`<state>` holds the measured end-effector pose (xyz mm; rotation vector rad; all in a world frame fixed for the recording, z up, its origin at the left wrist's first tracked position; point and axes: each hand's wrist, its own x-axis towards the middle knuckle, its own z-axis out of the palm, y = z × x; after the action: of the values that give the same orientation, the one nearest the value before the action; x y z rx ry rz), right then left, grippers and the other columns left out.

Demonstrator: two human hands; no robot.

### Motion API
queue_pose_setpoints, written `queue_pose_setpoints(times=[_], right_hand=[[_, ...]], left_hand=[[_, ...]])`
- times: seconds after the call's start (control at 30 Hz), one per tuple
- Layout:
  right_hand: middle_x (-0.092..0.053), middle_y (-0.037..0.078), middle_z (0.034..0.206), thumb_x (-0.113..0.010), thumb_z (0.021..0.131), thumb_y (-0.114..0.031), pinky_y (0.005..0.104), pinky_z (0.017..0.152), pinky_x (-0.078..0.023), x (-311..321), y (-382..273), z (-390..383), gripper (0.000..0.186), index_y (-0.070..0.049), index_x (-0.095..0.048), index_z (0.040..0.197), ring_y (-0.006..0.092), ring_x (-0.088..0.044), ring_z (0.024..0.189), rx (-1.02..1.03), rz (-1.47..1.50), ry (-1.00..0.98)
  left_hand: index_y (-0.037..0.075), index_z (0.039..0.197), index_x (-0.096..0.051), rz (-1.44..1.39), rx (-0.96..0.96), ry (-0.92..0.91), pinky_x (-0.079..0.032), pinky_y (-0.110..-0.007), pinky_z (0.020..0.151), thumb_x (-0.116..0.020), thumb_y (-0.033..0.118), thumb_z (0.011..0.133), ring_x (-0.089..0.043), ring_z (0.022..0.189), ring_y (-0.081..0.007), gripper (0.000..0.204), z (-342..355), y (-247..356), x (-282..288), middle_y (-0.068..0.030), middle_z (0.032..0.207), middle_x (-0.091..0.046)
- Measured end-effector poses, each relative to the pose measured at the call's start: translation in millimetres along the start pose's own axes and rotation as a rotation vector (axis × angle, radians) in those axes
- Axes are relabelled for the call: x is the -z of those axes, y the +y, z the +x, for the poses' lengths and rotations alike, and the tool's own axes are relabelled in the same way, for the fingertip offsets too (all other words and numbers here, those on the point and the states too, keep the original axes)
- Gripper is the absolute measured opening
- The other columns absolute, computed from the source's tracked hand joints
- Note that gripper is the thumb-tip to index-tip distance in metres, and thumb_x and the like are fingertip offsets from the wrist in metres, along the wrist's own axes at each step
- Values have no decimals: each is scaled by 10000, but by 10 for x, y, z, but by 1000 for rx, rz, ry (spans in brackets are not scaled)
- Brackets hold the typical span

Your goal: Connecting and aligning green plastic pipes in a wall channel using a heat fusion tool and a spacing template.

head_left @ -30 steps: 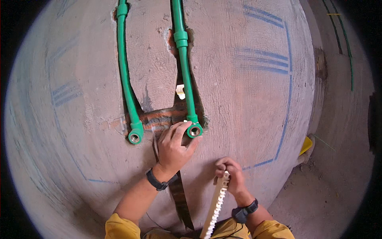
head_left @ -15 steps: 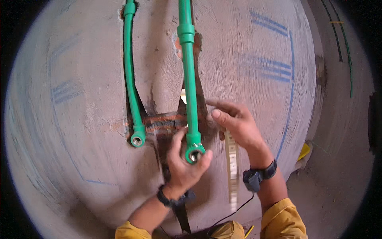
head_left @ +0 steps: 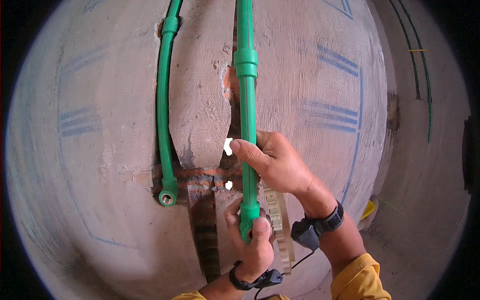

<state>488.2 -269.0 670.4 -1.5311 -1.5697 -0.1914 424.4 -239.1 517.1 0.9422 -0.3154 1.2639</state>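
A green plastic pipe [head_left: 248, 107] runs down in front of a slot in the wall, with an elbow fitting [head_left: 248, 214] at its lower end. My left hand [head_left: 257, 252] is wrapped round that elbow, its thumb across the opening. Higher up, my right hand [head_left: 282, 167] grips the pipe, thumb in front and fingers hidden behind. A pale notched strip [head_left: 283, 237] hangs below my right hand; its upper end is hidden, so I cannot tell how it is held. To the left, a second green pipe [head_left: 163, 100] ends in an elbow with a metal-lined opening [head_left: 167, 198].
The plastered wall [head_left: 117, 165] has chased slots with exposed brick [head_left: 202, 181] and blue line marks [head_left: 330, 116]. At the right, two thin dark green lines [head_left: 421, 65] run along another surface, above a yellow object [head_left: 369, 209]. A black cable [head_left: 300, 261] trails from my right wrist strap.
My right hand has moved left and closed round the pipe. The pipe's lower end now sits lower in view, with my left hand round the elbow. The view has shifted too.
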Motion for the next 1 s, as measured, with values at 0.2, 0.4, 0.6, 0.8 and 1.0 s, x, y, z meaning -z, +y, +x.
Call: queue_pose_setpoints(times=[0.2,0.4,0.6,0.8,1.0], right_hand=[[-570,45,598,-601,989,-368,352,534,-482,5,-60,-3,448,30,-611,784,102,-544,581,39,49,21],[-576,38,615,-581,1000,-376,341,531,-478,14,-18,1,439,19,-611,811,94,-544,593,71,46,29],[-572,28,617,-570,1002,-393,337,534,-474,41,13,24,446,11,-614,819,95,-542,596,53,28,7],[-590,34,622,-583,997,-392,336,541,-472,-23,52,47,444,11,-618,813,100,-544,605,28,28,41],[-581,21,669,-647,968,-369,307,539,-450,-21,631,-190,413,10,-625,805,93,-532,611,115,42,305]], left_hand=[[122,1317,-406,-42,-60,10,-293,-186,504,-644,509,908,-396,626,-46,611,-10,30,-74,-2,844,-480],[100,1322,-405,-39,-47,45,-316,-180,535,-663,512,891,-439,702,-55,649,-9,15,-129,-6,869,-492],[93,1321,-411,-20,-40,47,-328,-172,556,-654,493,898,-451,741,-55,632,49,-67,-115,-6,891,-494],[1,1304,-404,-39,-60,36,-387,-220,633,-654,341,933,-475,740,-99,562,62,-50,6,-54,944,-530],[-38,1242,-523,716,-355,-87,-442,-412,839,-680,270,902,-587,791,-302,485,572,-78,431,-152,919,-616]])
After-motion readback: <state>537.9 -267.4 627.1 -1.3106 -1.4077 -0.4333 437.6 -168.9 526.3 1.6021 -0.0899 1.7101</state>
